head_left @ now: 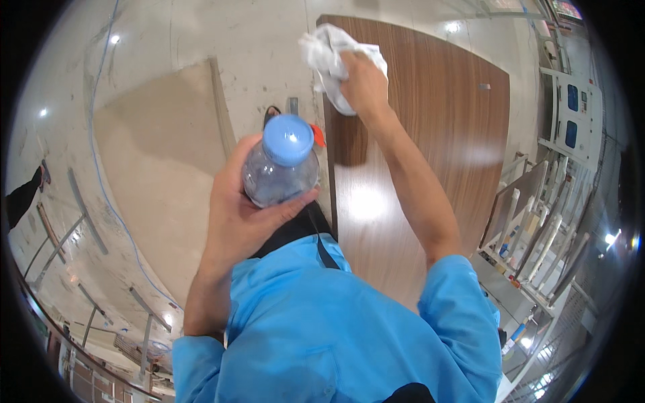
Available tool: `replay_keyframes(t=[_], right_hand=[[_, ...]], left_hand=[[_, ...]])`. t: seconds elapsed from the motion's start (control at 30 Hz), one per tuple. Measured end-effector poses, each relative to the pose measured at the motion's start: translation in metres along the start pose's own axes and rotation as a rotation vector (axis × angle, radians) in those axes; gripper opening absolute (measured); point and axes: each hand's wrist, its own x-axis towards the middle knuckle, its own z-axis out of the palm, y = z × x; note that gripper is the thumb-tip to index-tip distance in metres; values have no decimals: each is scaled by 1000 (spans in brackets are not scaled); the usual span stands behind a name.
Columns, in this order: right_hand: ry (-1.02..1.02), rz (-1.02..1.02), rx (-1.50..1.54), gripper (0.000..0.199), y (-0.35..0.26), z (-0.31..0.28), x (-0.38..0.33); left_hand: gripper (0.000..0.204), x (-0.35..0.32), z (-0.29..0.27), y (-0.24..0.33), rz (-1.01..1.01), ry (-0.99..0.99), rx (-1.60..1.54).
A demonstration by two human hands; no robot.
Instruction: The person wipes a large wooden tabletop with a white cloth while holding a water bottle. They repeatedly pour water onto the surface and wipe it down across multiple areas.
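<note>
Closest to the lens, a clear plastic bottle (281, 168) with a blue cap sits upright, my left hand (243, 208) wrapped around it. Farther out, my right hand (363, 80) presses a bunched white cloth (330, 54) against the brown wooden panel (437, 154), mid-wipe; further strokes look needed across its surface.

Clear plastic bottle (279, 176), matt blue cap (288, 139); crumpled white cloth (330, 54); glossy wood-grain panel (430, 134).
</note>
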Motion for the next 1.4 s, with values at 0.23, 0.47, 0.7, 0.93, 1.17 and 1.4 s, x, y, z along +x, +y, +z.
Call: replay_keyframes(t=[0.23, 0.47, 0.7, 0.93, 1.17, 1.4], right_hand=[[-42, -131, -65, 26, 8, -3, 4], [-81, -175, -9, 38, 12, 0, 13], [-91, -111, -74, 39, 7, 0, 18], [-17, -105, -16, 48, 1, 2, 29], [-292, -51, 31, 45, 3, -2, -3], [26, -119, -69, 40, 14, -1, 31]], left_hand=[[63, 1, -4, 0, -13, 68, -134], [63, -4, -11, -5, 110, 103, -50], [66, -6, -14, -12, 64, 88, -117], [63, -5, -17, -8, -1, 50, -163], [59, -6, -20, -6, 97, 121, -78], [59, -2, -18, -3, 64, 60, -137]])
